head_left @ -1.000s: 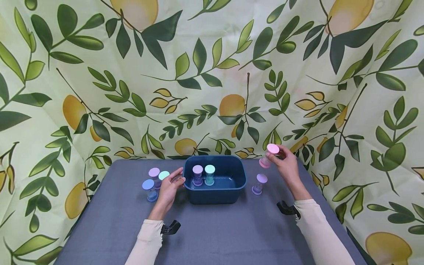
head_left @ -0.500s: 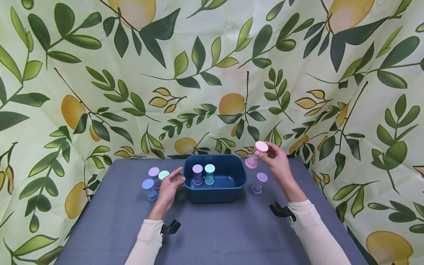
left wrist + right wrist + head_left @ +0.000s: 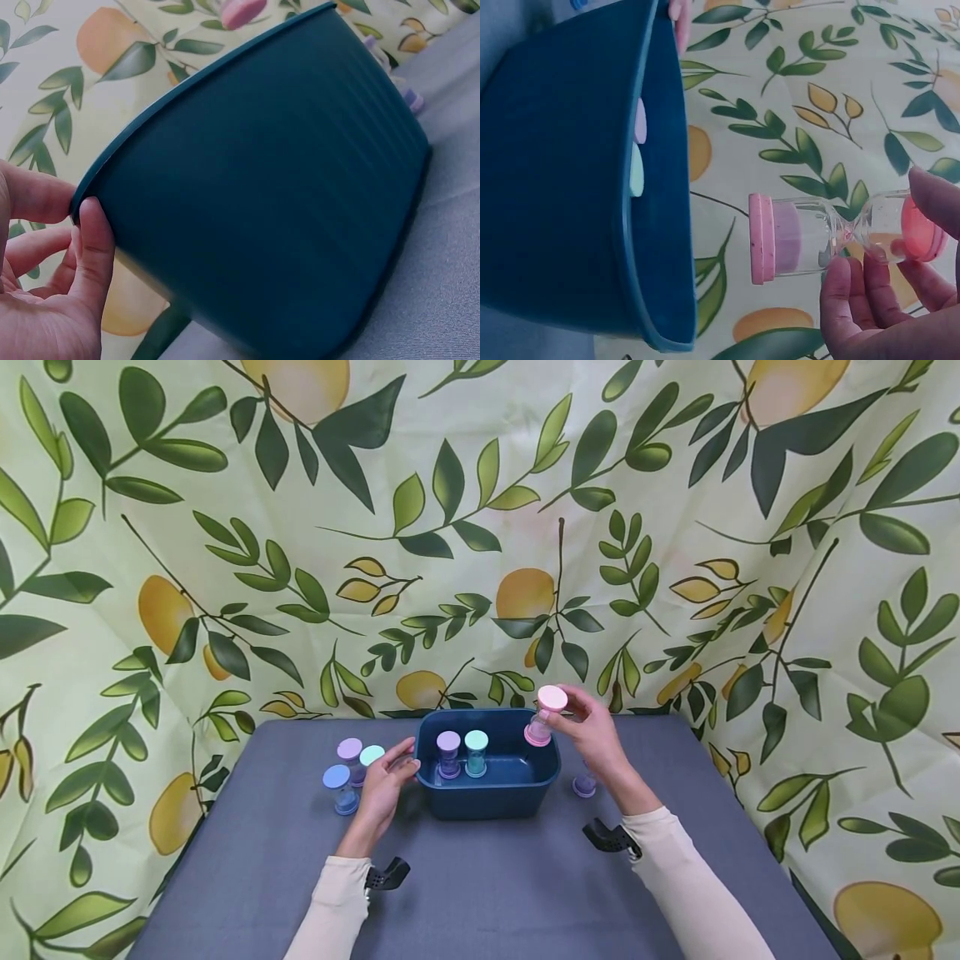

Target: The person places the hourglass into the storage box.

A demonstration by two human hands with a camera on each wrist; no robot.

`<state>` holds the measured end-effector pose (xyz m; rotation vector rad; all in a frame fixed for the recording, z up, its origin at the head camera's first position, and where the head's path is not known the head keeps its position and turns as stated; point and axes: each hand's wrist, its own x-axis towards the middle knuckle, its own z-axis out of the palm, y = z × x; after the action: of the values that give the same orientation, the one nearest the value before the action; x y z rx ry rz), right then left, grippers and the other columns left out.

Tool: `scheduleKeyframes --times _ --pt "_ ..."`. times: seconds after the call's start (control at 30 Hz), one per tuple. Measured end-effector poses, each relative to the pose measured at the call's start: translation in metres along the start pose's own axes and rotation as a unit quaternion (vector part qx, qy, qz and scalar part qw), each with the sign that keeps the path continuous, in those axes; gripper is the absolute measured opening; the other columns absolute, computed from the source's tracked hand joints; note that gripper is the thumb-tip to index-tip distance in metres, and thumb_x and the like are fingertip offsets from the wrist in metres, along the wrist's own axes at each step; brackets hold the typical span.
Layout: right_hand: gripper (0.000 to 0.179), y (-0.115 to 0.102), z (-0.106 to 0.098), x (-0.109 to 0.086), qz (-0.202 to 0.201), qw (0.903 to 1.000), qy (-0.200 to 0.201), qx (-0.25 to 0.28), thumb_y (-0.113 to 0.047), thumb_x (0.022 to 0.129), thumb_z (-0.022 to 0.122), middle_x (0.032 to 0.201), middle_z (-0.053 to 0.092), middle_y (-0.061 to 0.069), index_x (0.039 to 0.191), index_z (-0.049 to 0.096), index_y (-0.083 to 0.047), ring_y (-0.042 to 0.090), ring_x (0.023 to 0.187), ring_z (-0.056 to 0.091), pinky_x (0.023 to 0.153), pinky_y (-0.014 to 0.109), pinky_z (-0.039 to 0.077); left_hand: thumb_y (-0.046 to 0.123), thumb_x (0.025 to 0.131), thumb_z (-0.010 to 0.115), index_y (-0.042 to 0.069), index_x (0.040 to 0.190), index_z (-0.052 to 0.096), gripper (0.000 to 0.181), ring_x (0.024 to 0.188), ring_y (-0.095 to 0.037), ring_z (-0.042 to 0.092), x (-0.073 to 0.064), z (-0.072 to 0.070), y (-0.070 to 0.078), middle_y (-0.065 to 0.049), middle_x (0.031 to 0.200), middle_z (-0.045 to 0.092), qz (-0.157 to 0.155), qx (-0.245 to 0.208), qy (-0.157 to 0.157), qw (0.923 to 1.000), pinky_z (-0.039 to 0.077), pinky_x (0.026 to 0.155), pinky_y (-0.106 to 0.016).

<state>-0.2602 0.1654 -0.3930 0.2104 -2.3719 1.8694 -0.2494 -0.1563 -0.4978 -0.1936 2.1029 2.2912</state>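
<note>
My right hand [image 3: 597, 735] grips a pink hourglass [image 3: 538, 727] by its upper end, above the right end of a dark blue bin [image 3: 487, 803]. In the right wrist view the hourglass [image 3: 802, 236] shows clear glass bulbs and pink caps, with pinkish sand at one end. My left hand [image 3: 384, 789] pinches the bin's left rim between thumb and fingers, as the left wrist view shows on the bin wall [image 3: 247, 180]. Inside the bin, toward its left, stand a purple hourglass [image 3: 448, 755] and a mint green hourglass [image 3: 476, 754].
Left of the bin, beside my left hand, stand a blue hourglass [image 3: 341, 789], a lilac-topped hourglass [image 3: 349, 750] and a mint-topped one [image 3: 371, 755]. A purple hourglass [image 3: 584, 785] stands right of the bin, partly hidden by my right hand. A leaf-print cloth [image 3: 480, 568] hangs behind the grey-blue table [image 3: 480, 893].
My right hand has carried the pink hourglass leftward, from above the table right of the bin to over the bin's right end. My left hand stays at the rim.
</note>
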Motion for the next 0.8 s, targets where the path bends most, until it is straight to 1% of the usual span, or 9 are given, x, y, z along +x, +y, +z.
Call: scheduleKeyframes --times 0.07,0.13,0.23,0.37,0.53,0.67,0.8 --pt "0.054 0.003 0.005 0.001 -0.004 1.0 -0.007 0.0 -0.015 0.086 0.075 0.122 0.059 0.008 0.136 0.054 -0.006 0.011 0.11 0.053 0.093 0.021 0.045 0.007 0.095 0.059 0.009 0.142 0.052 0.048 0.119 -0.027 0.054 0.0 0.0 0.0 -0.014 0.142 0.051 0.0 0.001 -0.001 1.0 0.051 0.08 -0.018" --pt "0.054 0.006 0.009 0.002 -0.004 0.9999 -0.012 -0.003 -0.015 0.086 0.076 0.121 0.06 0.007 0.135 0.056 -0.006 0.011 0.108 0.054 0.09 0.02 0.046 0.006 0.095 0.059 0.009 0.142 0.052 0.048 0.119 -0.027 0.054 -0.001 0.0 0.001 -0.014 0.142 0.051 -0.001 0.0 -0.001 1.0 0.051 0.08 -0.018" --pt "0.053 0.012 0.015 0.004 -0.001 0.9997 -0.021 -0.012 -0.015 0.085 0.076 0.122 0.061 0.011 0.134 0.057 -0.006 0.018 0.111 0.057 0.091 0.025 0.046 0.006 0.095 0.059 0.008 0.142 0.052 0.048 0.119 -0.026 0.054 -0.001 0.0 0.001 -0.014 0.142 0.051 0.0 -0.001 -0.002 1.0 0.05 0.08 -0.018" --pt "0.053 0.018 0.022 0.006 0.012 0.9994 -0.028 -0.018 -0.015 0.085 0.076 0.126 0.061 0.016 0.134 0.057 -0.008 0.027 0.117 0.056 0.096 0.033 0.044 0.006 0.095 0.059 0.008 0.142 0.051 0.048 0.116 -0.023 0.055 -0.001 0.0 0.001 -0.015 0.142 0.051 0.001 0.001 -0.002 1.0 0.05 0.081 -0.018" --pt "0.054 0.025 0.029 0.008 0.034 0.9988 -0.036 -0.006 -0.014 0.084 0.077 0.127 0.058 0.015 0.133 0.057 -0.008 0.028 0.118 0.053 0.099 0.037 0.04 0.006 0.095 0.059 0.007 0.142 0.051 0.048 0.109 -0.018 0.057 -0.001 0.001 0.002 -0.016 0.141 0.051 0.001 0.004 -0.001 1.0 0.051 0.081 -0.019" --pt "0.053 0.031 0.033 0.011 0.045 0.9981 -0.041 -0.005 -0.015 0.083 0.078 0.127 0.058 0.015 0.132 0.058 -0.007 0.029 0.119 0.053 0.098 0.036 0.042 0.005 0.094 0.059 0.006 0.141 0.052 0.048 0.107 -0.016 0.058 -0.001 0.001 0.002 -0.016 0.141 0.052 0.002 0.002 0.0 1.0 0.051 0.08 -0.019" --pt "0.053 0.037 0.037 0.016 0.057 0.9973 -0.046 -0.009 -0.013 0.082 0.079 0.125 0.059 0.016 0.13 0.058 -0.006 0.03 0.117 0.056 0.093 0.032 0.045 0.006 0.094 0.059 0.007 0.142 0.051 0.048 0.113 -0.021 0.057 -0.001 0.001 0.002 -0.016 0.142 0.051 0.001 0.004 0.0 1.0 0.05 0.08 -0.018"
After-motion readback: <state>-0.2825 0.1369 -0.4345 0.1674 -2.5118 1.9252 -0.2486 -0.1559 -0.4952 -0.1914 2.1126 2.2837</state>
